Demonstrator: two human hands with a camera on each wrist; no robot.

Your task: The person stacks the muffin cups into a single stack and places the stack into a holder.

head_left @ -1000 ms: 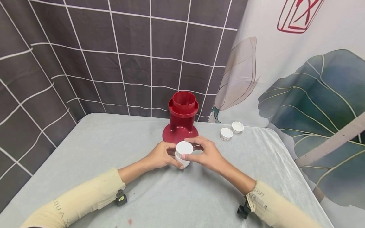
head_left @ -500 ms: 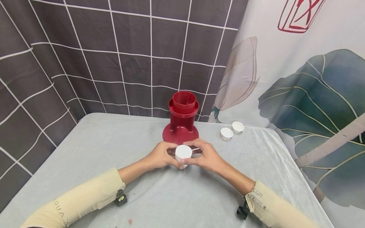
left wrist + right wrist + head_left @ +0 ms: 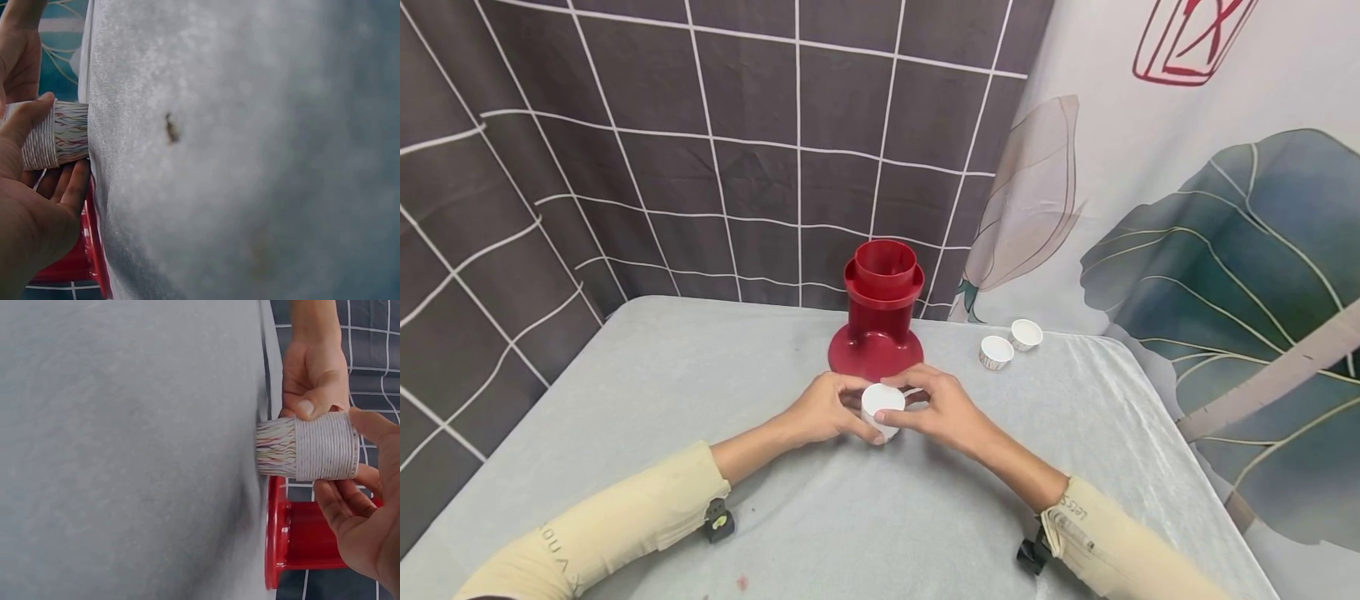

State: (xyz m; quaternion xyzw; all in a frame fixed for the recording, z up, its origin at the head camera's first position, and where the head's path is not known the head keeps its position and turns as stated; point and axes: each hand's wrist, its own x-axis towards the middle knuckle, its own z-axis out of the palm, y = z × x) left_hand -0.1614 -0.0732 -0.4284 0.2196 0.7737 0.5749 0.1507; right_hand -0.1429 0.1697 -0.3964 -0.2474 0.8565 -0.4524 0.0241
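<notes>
A stack of white paper baking cups (image 3: 883, 403) with wavy coloured lines on its side stands upright on the table, between both hands. From the left, my left hand (image 3: 825, 408) holds the stack with its thumb in front and fingers behind. My right hand (image 3: 943, 410) grips the upper part, thumb over the near rim and fingers at the far side. The left wrist view shows the pleated upper cups above the patterned lower wall (image 3: 72, 130). In the right wrist view the right hand's fingers lie along the pleated cups (image 3: 328, 447).
Just behind the hands stands a red plastic dispenser (image 3: 880, 325) with a round base and tube-like top. Two loose paper cups (image 3: 996, 353) sit at the back right near the table edge. A grey cloth covers the table (image 3: 715, 358); curtains hang behind it.
The right hand has lowered a cup that was tilted above the stack, and it now sits nested on top. The left hand has stayed in place.
</notes>
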